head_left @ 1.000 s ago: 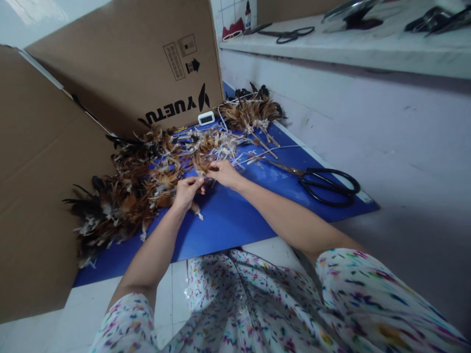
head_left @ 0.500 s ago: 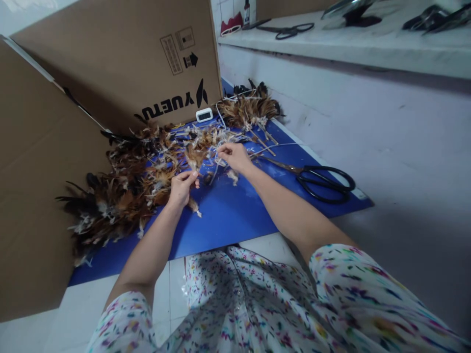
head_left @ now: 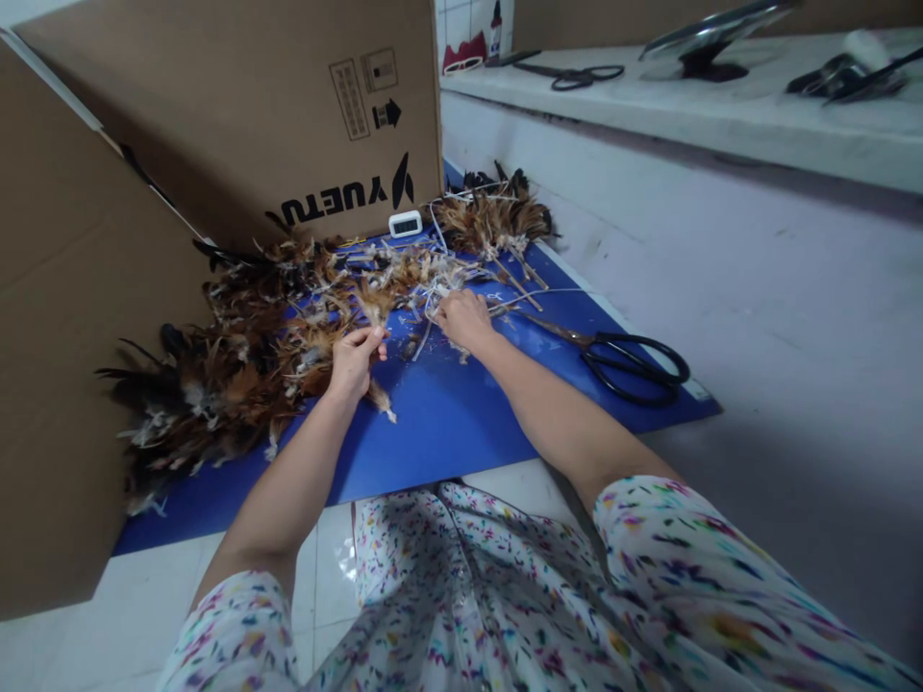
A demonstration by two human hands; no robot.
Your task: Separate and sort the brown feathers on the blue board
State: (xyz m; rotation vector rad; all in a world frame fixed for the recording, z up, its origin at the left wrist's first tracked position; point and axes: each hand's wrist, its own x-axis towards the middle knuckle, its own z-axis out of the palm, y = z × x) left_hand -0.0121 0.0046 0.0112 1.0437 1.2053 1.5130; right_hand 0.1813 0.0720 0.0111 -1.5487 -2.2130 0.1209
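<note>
Between the thumb and fingers of my left hand (head_left: pixel 359 358) is a small tuft of brown feathers (head_left: pixel 376 304), pointing up and away from me. My right hand (head_left: pixel 465 317) rests low over the blue board (head_left: pixel 433 432), at the near side of a scatter of feather scraps and white strips (head_left: pixel 433 274). Its fingers are bent down and mostly hidden, so I cannot see whether they hold anything. A loose feather tuft (head_left: pixel 382 401) lies just below my left hand. To the right of my right hand are large black-handled scissors (head_left: pixel 635 367), lying on the board.
A big pile of brown and black feathers (head_left: pixel 223 384) covers the board's left side. Bundled feathers on sticks (head_left: pixel 497 216) lie at the back right, near a small white digital timer (head_left: pixel 405 224). Cardboard (head_left: pixel 237 115) walls the back and left. A ledge (head_left: pixel 685 115) holds more scissors (head_left: pixel 577 77).
My right hand has turned palm down and lowered slightly toward the scraps. My left hand keeps its pinch on the feather tuft. The whole view has shifted a little.
</note>
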